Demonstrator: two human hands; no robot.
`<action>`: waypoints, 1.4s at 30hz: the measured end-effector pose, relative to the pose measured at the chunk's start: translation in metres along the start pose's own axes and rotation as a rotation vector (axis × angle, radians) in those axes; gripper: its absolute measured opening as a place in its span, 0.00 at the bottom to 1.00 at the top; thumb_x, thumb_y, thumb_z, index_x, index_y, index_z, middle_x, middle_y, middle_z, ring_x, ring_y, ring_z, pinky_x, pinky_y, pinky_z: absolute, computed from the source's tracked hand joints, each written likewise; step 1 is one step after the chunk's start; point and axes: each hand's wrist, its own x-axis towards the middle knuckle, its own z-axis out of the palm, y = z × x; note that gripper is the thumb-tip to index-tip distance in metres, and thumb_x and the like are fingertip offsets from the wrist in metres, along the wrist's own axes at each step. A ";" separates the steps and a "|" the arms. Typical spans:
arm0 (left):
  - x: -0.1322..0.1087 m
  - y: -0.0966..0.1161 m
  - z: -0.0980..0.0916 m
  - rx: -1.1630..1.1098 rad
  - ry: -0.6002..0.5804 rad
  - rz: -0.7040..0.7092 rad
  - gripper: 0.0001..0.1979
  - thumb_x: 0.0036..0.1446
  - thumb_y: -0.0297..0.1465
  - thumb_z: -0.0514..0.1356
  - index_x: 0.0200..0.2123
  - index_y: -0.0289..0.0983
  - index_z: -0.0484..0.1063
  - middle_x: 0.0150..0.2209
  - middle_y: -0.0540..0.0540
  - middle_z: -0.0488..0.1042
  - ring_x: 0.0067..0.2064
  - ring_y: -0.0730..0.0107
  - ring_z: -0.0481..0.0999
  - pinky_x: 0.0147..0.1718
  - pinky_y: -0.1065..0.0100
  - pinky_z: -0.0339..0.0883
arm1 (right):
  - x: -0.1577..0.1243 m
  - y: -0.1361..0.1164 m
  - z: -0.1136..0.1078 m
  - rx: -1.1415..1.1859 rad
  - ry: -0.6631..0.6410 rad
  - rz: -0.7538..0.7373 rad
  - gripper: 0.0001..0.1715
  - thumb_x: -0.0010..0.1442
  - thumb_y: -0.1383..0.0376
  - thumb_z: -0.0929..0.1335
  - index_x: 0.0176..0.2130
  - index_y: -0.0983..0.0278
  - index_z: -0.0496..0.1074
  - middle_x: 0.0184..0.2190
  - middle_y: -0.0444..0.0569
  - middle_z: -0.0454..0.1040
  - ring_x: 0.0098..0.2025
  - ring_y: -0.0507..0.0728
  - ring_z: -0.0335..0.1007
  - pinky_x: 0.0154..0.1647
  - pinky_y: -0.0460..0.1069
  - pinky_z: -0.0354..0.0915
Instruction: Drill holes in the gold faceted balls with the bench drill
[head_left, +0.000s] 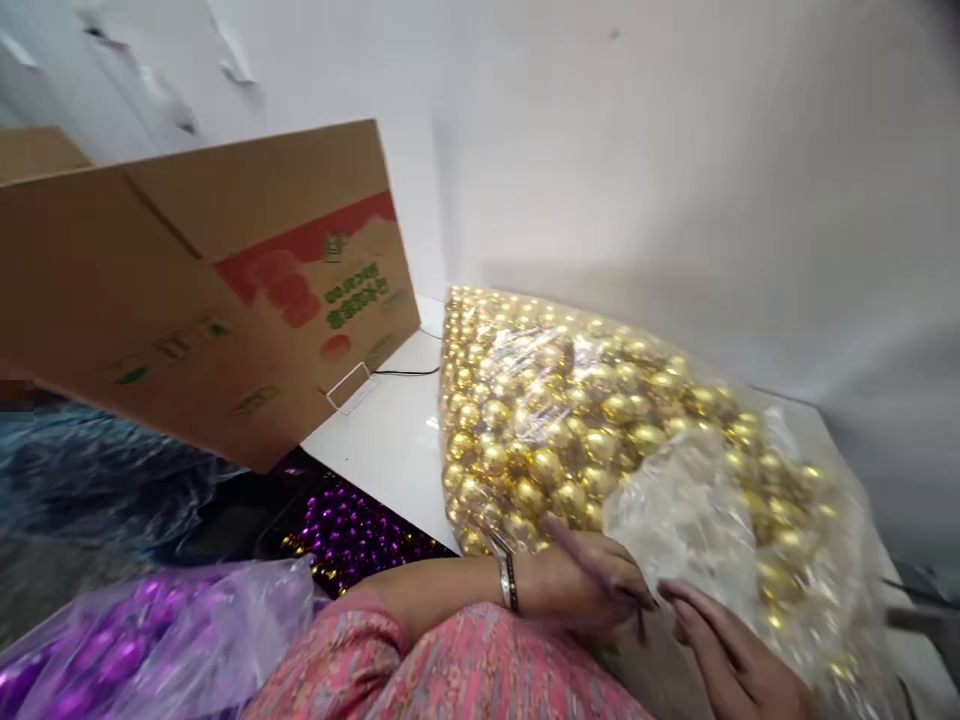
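Note:
My left hand [592, 582], with bracelets at the wrist, is closed in front of my body. A thin purplish strip [583, 560] runs across its back and down past the fingertips; motion blurs it, and its kind is unclear. Just to the right is my right hand [731, 650], its fingers pressed together and pointing at the left fingertips. Whatever they pinch, if anything, is too small to make out. Behind both hands lies a big clear plastic bag [694, 500] full of shiny gold balls [600, 440].
A large printed cardboard box [300, 300] stands at the left on the white table [382, 435]. Below it is a dark container of purple and gold beads [352, 540]. A bag of purple balls [112, 640] sits lower left. A pale wall [637, 150] rises behind.

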 end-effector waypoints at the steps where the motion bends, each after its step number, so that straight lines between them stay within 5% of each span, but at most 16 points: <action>1: -0.001 0.003 -0.005 0.160 -0.003 0.113 0.09 0.57 0.30 0.62 0.39 0.36 0.80 0.36 0.41 0.80 0.38 0.65 0.77 0.39 0.67 0.72 | 0.005 -0.005 -0.001 0.028 -0.040 0.000 0.23 0.67 0.48 0.62 0.44 0.54 0.82 0.40 0.50 0.83 0.42 0.58 0.82 0.41 0.50 0.78; 5: -0.001 0.008 -0.017 0.511 0.125 0.401 0.11 0.62 0.30 0.58 0.44 0.35 0.78 0.28 0.44 0.74 0.31 0.67 0.72 0.33 0.65 0.64 | 0.032 -0.026 -0.003 0.125 -0.171 -0.035 0.22 0.69 0.56 0.61 0.45 0.59 0.81 0.42 0.51 0.83 0.43 0.56 0.81 0.45 0.49 0.77; 9: -0.004 0.003 -0.020 0.515 0.336 0.398 0.11 0.68 0.31 0.54 0.44 0.35 0.77 0.27 0.46 0.70 0.31 0.67 0.67 0.32 0.64 0.57 | 0.044 -0.033 -0.005 0.183 -0.264 -0.032 0.18 0.70 0.61 0.61 0.45 0.60 0.80 0.39 0.49 0.82 0.41 0.53 0.79 0.44 0.48 0.74; 15: -0.010 0.004 -0.032 0.494 0.326 0.377 0.10 0.68 0.31 0.56 0.38 0.38 0.77 0.26 0.47 0.71 0.30 0.68 0.64 0.32 0.63 0.50 | 0.026 -0.045 0.002 0.000 -0.058 -0.123 0.15 0.70 0.67 0.62 0.40 0.64 0.78 0.36 0.48 0.79 0.39 0.51 0.75 0.41 0.46 0.69; 18: -0.012 0.004 -0.035 0.528 0.318 0.419 0.08 0.67 0.30 0.57 0.42 0.37 0.77 0.27 0.47 0.72 0.30 0.68 0.64 0.32 0.63 0.49 | 0.019 -0.048 0.004 -0.286 0.089 -0.254 0.14 0.67 0.71 0.61 0.40 0.65 0.76 0.36 0.49 0.77 0.35 0.52 0.69 0.37 0.48 0.64; 21: -0.022 -0.003 -0.033 0.529 0.332 0.418 0.09 0.66 0.30 0.58 0.34 0.36 0.76 0.24 0.48 0.69 0.29 0.68 0.62 0.31 0.63 0.49 | 0.015 -0.036 -0.002 -0.550 0.194 -0.353 0.14 0.64 0.74 0.62 0.40 0.65 0.76 0.38 0.50 0.76 0.34 0.53 0.64 0.36 0.50 0.58; 24: -0.039 -0.014 -0.029 0.489 0.341 0.400 0.13 0.67 0.29 0.56 0.28 0.36 0.72 0.22 0.49 0.65 0.27 0.70 0.60 0.29 0.64 0.50 | 0.013 -0.017 -0.010 -0.634 0.205 -0.367 0.13 0.62 0.75 0.63 0.38 0.64 0.75 0.36 0.49 0.75 0.35 0.53 0.64 0.36 0.51 0.57; 28: -0.045 -0.016 -0.028 0.190 0.347 0.276 0.10 0.67 0.29 0.57 0.33 0.35 0.75 0.29 0.47 0.71 0.30 0.73 0.68 0.28 0.70 0.59 | 0.012 -0.005 -0.018 -0.627 0.182 -0.317 0.11 0.63 0.75 0.64 0.38 0.64 0.74 0.34 0.47 0.75 0.33 0.53 0.65 0.35 0.50 0.59; 32: -0.021 -0.002 -0.033 -0.184 0.126 0.267 0.13 0.70 0.35 0.55 0.39 0.37 0.78 0.45 0.41 0.79 0.47 0.67 0.79 0.43 0.68 0.72 | 0.010 -0.015 -0.023 -0.267 0.079 -0.240 0.07 0.67 0.70 0.63 0.41 0.63 0.71 0.37 0.48 0.75 0.41 0.52 0.71 0.43 0.46 0.66; 35: -0.007 0.010 -0.036 -0.353 -0.076 0.221 0.17 0.72 0.38 0.51 0.45 0.37 0.78 0.44 0.41 0.81 0.46 0.67 0.81 0.44 0.67 0.73 | 0.005 -0.025 -0.022 0.042 0.023 -0.090 0.08 0.68 0.69 0.61 0.37 0.63 0.68 0.34 0.47 0.74 0.39 0.51 0.71 0.42 0.46 0.67; 39: -0.005 0.022 -0.037 -0.310 -0.027 0.019 0.19 0.73 0.37 0.48 0.42 0.36 0.77 0.38 0.43 0.82 0.39 0.70 0.80 0.39 0.70 0.72 | -0.002 -0.030 -0.013 0.123 0.055 0.053 0.11 0.70 0.66 0.60 0.36 0.63 0.67 0.30 0.45 0.72 0.33 0.49 0.68 0.35 0.45 0.64; 42: -0.004 0.027 -0.039 -0.172 -0.123 0.160 0.15 0.71 0.34 0.50 0.40 0.36 0.75 0.35 0.44 0.81 0.37 0.71 0.79 0.37 0.71 0.70 | -0.001 -0.028 -0.003 0.151 0.101 0.121 0.11 0.71 0.65 0.60 0.37 0.63 0.66 0.29 0.44 0.72 0.30 0.49 0.67 0.33 0.45 0.63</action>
